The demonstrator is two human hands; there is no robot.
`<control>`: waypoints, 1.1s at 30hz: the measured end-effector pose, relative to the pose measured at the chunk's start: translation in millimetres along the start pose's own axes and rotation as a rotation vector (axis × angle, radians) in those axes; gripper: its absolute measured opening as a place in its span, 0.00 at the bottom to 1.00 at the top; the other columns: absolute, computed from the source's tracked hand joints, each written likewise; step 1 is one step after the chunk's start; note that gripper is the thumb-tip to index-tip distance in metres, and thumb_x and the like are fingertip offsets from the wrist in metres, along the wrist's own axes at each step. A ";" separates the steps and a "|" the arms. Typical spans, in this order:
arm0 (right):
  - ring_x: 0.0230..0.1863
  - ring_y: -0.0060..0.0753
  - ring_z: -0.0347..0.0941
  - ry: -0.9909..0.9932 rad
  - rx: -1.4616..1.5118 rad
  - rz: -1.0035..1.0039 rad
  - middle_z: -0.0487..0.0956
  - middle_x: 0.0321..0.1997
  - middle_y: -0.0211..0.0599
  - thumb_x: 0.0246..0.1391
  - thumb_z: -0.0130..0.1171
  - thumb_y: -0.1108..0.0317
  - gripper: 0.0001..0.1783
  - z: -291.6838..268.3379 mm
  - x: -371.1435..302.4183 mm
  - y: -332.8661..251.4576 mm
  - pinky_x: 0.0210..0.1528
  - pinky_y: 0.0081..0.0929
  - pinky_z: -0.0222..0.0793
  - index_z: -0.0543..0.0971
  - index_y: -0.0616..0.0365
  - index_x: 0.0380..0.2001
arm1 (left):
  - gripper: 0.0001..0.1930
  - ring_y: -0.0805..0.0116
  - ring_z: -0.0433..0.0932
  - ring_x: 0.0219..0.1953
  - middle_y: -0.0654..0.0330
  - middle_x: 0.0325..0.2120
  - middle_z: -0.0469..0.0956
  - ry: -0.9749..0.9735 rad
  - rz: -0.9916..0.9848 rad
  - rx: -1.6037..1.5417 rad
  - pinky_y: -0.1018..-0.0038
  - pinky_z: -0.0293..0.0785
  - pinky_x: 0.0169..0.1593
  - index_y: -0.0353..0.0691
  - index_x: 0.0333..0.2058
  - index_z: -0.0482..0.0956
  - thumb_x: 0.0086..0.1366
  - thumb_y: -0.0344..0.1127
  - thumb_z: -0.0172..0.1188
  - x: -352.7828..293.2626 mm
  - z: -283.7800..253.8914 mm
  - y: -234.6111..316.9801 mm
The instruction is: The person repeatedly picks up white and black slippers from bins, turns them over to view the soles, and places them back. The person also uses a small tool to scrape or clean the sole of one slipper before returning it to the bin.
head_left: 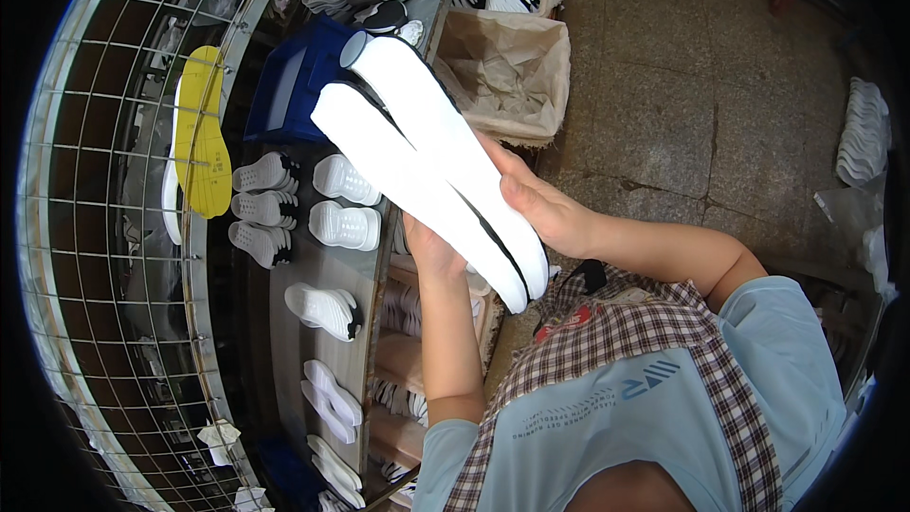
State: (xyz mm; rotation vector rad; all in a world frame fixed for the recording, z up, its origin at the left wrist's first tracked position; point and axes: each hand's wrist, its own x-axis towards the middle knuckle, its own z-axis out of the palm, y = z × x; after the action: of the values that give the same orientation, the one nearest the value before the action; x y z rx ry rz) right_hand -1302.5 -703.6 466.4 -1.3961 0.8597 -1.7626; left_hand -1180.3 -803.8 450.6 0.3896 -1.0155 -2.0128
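Two long white shoe soles (417, 147) with dark edges lie side by side in my hands, held up at a slant over the bench edge. They look overexposed, so their surface detail is lost. My left hand (433, 248) grips them from the left and below, its fingers mostly hidden behind the soles. Along the other side, my right hand (545, 207) closes on the soles, thumb toward me. Nearest on the bench are two white soles (345, 226) with a ribbed pattern, just left of the held ones.
The narrow grey bench (318, 341) carries several small stacks of white soles (263, 209). Behind them is a blue bin (296, 85). A wire grid (104, 133) runs along the left, with a yellow sole-shaped template (203, 137) at it. Cloth-lined baskets (559, 57) stand beside the bench.
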 end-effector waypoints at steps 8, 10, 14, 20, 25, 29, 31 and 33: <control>0.70 0.43 0.39 0.007 0.130 -0.040 0.47 0.69 0.48 0.65 0.26 0.48 0.35 4.7 8.0 5.7 0.68 0.37 0.34 0.43 0.63 0.66 | 0.20 0.61 0.77 0.42 0.49 0.44 0.73 0.047 0.018 0.057 0.70 0.78 0.42 0.27 0.52 0.64 0.67 0.37 0.47 -2.5 7.6 1.0; 0.69 0.43 0.40 0.064 0.116 0.036 0.48 0.69 0.48 0.65 0.26 0.48 0.35 5.0 10.0 7.0 0.68 0.37 0.35 0.43 0.62 0.66 | 0.20 0.61 0.77 0.42 0.49 0.44 0.74 0.026 0.018 0.039 0.70 0.78 0.42 0.28 0.52 0.64 0.67 0.37 0.47 -2.1 9.5 1.0; 0.69 0.45 0.40 0.058 0.012 0.040 0.48 0.69 0.49 0.65 0.26 0.49 0.34 3.6 10.1 4.2 0.68 0.37 0.34 0.43 0.60 0.66 | 0.20 0.63 0.77 0.42 0.49 0.44 0.74 0.054 0.008 0.051 0.71 0.78 0.43 0.28 0.52 0.64 0.67 0.37 0.48 -0.8 7.6 -0.8; 0.69 0.49 0.38 0.096 -0.039 0.198 0.47 0.69 0.50 0.64 0.27 0.47 0.35 5.5 13.7 -2.9 0.68 0.39 0.33 0.43 0.58 0.66 | 0.20 0.63 0.77 0.42 0.51 0.44 0.74 0.048 -0.050 -0.077 0.70 0.79 0.43 0.30 0.52 0.65 0.68 0.38 0.46 1.9 5.7 -7.6; 0.72 0.41 0.30 0.073 -0.021 0.303 0.39 0.71 0.46 0.65 0.28 0.48 0.36 3.5 18.9 -4.6 0.70 0.35 0.28 0.41 0.63 0.66 | 0.20 0.62 0.77 0.42 0.51 0.44 0.74 0.058 -0.080 -0.094 0.70 0.78 0.43 0.30 0.52 0.65 0.68 0.39 0.46 -0.2 7.5 -7.8; 0.72 0.41 0.30 0.087 0.002 0.337 0.40 0.71 0.48 0.63 0.33 0.45 0.39 4.5 18.6 -5.5 0.69 0.36 0.30 0.41 0.62 0.66 | 0.20 0.62 0.77 0.42 0.51 0.44 0.74 0.075 -0.102 -0.091 0.70 0.78 0.43 0.30 0.52 0.65 0.68 0.39 0.45 -0.3 7.1 -9.8; 0.71 0.42 0.35 0.117 0.000 0.369 0.44 0.70 0.49 0.61 0.38 0.46 0.40 2.0 19.6 -4.9 0.69 0.37 0.34 0.42 0.62 0.66 | 0.20 0.62 0.77 0.42 0.51 0.44 0.74 0.087 -0.106 -0.088 0.69 0.78 0.43 0.31 0.52 0.65 0.68 0.39 0.45 2.8 7.9 -11.0; 0.67 0.46 0.47 0.108 0.195 0.367 0.51 0.66 0.54 0.58 0.44 0.49 0.40 -3.1 22.0 -3.5 0.65 0.39 0.45 0.46 0.59 0.66 | 0.20 0.62 0.77 0.43 0.51 0.44 0.74 0.102 -0.097 -0.083 0.69 0.78 0.43 0.31 0.52 0.65 0.68 0.39 0.45 6.5 9.0 -8.1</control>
State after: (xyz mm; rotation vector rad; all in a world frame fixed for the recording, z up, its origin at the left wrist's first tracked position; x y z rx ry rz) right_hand -1309.4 -720.3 479.7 -0.9557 0.9085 -1.5976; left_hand -1193.9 -801.5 450.6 0.5003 -0.8622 -2.0917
